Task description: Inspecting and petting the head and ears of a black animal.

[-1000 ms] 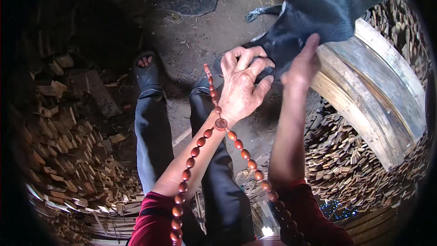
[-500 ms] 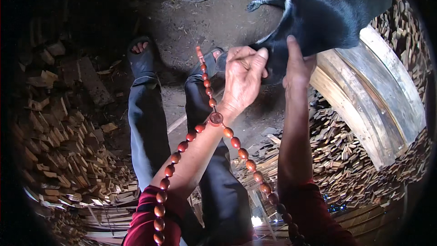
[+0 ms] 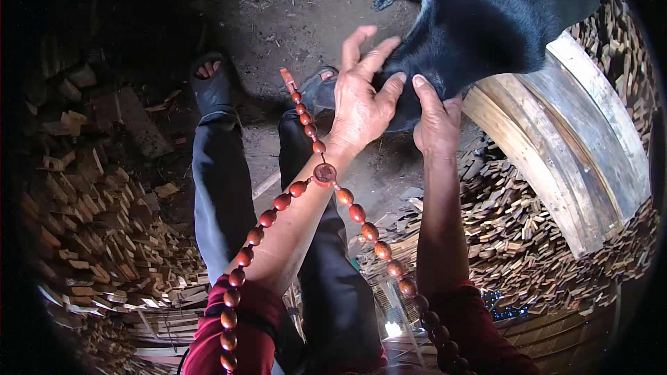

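Black fur of the animal [image 3: 486, 21] was parted between the spread left hand [image 3: 358, 107] and the right hand [image 3: 436, 121], whose thumb pressed in, exposing the coat.

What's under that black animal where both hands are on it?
Beneath the black furry animal shows a curved wooden hoop, with stacked wood strips lower down. Left hand and right hand press its fur; its underside and whatever lies directly below are covered.

Black furry animal [image 3: 486, 21] on curved planks [image 3: 556, 146]
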`<state>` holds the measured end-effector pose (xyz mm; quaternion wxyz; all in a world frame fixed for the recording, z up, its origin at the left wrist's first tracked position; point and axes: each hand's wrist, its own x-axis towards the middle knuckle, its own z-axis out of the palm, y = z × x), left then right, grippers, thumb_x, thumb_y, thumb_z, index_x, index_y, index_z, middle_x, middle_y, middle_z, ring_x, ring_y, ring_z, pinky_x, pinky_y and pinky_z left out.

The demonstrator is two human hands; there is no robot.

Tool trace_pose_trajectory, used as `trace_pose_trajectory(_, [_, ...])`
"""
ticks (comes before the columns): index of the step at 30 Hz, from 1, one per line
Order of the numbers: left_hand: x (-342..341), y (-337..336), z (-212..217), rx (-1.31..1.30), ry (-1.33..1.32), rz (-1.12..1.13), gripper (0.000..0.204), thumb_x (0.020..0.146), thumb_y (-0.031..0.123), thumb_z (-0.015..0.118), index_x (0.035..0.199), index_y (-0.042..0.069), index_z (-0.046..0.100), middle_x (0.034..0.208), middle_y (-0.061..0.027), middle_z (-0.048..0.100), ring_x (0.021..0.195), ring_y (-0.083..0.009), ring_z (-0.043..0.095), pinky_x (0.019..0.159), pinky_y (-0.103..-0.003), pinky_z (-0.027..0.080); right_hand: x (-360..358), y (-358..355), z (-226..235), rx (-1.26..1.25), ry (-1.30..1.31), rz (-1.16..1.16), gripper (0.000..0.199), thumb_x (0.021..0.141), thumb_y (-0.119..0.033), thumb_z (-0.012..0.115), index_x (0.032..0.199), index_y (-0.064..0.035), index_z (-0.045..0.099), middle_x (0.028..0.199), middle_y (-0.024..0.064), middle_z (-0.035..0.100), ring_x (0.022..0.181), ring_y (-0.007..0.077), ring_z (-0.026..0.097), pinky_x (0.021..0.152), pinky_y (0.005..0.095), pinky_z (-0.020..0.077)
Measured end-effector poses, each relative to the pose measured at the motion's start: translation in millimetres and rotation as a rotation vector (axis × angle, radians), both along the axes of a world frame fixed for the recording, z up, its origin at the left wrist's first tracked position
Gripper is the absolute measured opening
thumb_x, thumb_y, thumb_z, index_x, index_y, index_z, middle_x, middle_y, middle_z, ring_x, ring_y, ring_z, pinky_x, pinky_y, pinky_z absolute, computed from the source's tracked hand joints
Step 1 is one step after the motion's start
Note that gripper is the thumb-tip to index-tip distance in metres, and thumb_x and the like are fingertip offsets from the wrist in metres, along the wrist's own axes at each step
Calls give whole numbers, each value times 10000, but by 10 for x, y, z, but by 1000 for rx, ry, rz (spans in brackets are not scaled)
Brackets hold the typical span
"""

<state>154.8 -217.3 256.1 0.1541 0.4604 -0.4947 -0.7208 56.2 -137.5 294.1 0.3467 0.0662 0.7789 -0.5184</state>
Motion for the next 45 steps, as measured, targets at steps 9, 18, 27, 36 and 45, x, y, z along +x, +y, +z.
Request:
trace_pose_trajectory(9, [-123,-138,217,-339,61,-339,581,801,-26,641,1373,51,578,1457,-109,481,1041,-337,514,975,-430,462,-170,-26,97,-56,-83,-61,445,877,-30,649,1313,-15,564,1221,82,643,1108,176,612,983,326,490])
trace_pose_trajectory(18, [-155,77,212,-382,72,-146,418,757,-40,740,1165,52,734,1112,-61,635,877,-233,548,816,-355,498,-377,149,-42,-84,-157,-192,384,865,-199,636,1191,4,632,1163,92,648,1077,219,615,971,368,490])
trace_pose_trajectory(27, [-73,211,165,-429,55,-69,348,752,-26,760,1090,55,750,1069,-53,629,883,-229,557,813,-353,481,-472,179,-58,-46,-134,-166,425,872,-172,629,1267,-19,599,1205,83,660,1104,238,636,1011,397,494])
trace_pose_trajectory(36, [55,333,103,-361,-7,-21,153,764,2,762,901,23,697,1107,-89,584,1054,-289,540,958,-387,438,-316,-77,-3,72,8,-136,562,858,-219,757,1301,41,529,1243,129,600,1102,228,578,987,363,465])
trace_pose_trajectory(45, [171,431,124,-120,41,128,124,808,0,719,929,0,693,1049,-129,645,1003,-288,622,937,-374,478,-34,-109,-127,337,373,179,639,807,-48,814,1344,66,487,1286,161,591,1134,238,584,1004,341,465])
